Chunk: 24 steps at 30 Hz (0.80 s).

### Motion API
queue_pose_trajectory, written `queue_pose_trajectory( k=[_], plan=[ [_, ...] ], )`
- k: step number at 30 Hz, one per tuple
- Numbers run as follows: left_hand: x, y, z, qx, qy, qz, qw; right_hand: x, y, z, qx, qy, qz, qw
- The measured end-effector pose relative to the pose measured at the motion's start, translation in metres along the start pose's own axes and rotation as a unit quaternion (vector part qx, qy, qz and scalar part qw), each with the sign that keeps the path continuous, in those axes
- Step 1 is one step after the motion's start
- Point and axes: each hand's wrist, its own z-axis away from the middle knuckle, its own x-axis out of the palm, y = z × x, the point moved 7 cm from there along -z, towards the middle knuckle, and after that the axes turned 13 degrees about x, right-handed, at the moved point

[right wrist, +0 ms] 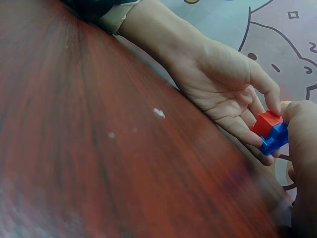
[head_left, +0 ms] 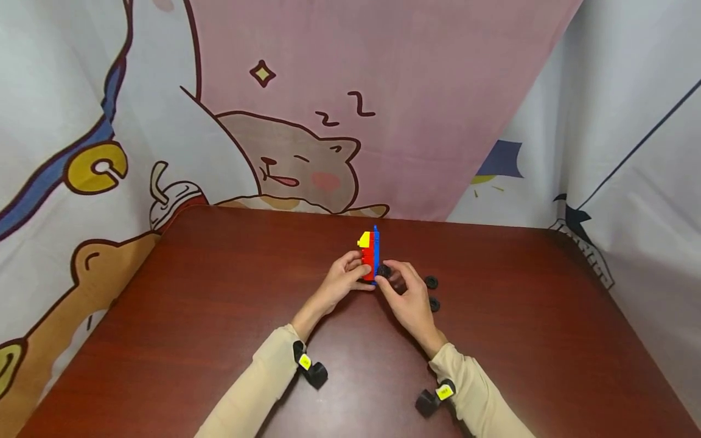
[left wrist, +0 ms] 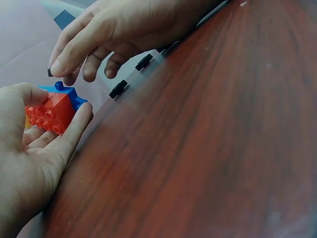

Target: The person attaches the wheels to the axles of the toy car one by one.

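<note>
My left hand (head_left: 345, 277) grips a toy built of red, yellow and blue bricks (head_left: 369, 258), turned on its side so the blue base (head_left: 376, 249) faces right. In the left wrist view the studs of the red bricks (left wrist: 59, 111) show between thumb and fingers. Thumb and forefinger of my right hand (head_left: 408, 298) pinch a small black wheel (head_left: 384, 271) right at the blue base. Only an edge of this wheel shows past the fingertips in the left wrist view. From the right wrist, the toy's blue part (right wrist: 275, 140) is partly covered by the right hand.
Two more black wheels, one farther back (head_left: 431, 282) and one nearer (head_left: 434, 304), lie on the brown table (head_left: 219, 340) just right of my right hand. Behind the table hangs a cloth (head_left: 416, 121) printed with cartoon animals. Each sleeve carries a black wrist camera.
</note>
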Motion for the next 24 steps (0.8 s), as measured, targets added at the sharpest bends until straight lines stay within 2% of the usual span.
queue_pose_trajectory(
  k=[4, 12, 24],
  plan=[
    [0.001, 0.002, -0.001, 0.003, 0.0, -0.01, 0.9999, 0.002, 0.002, -0.002, 0.002, -0.008, -0.002, 1.0],
    [0.001, 0.002, 0.001, 0.004, -0.002, -0.012, 0.9999, 0.009, 0.034, -0.005, 0.012, -0.02, 0.01, 1.0],
    [0.0, 0.0, 0.001, 0.005, -0.007, -0.025, 0.9997, 0.011, 0.038, -0.004, 0.007, -0.045, 0.013, 0.999]
  ],
)
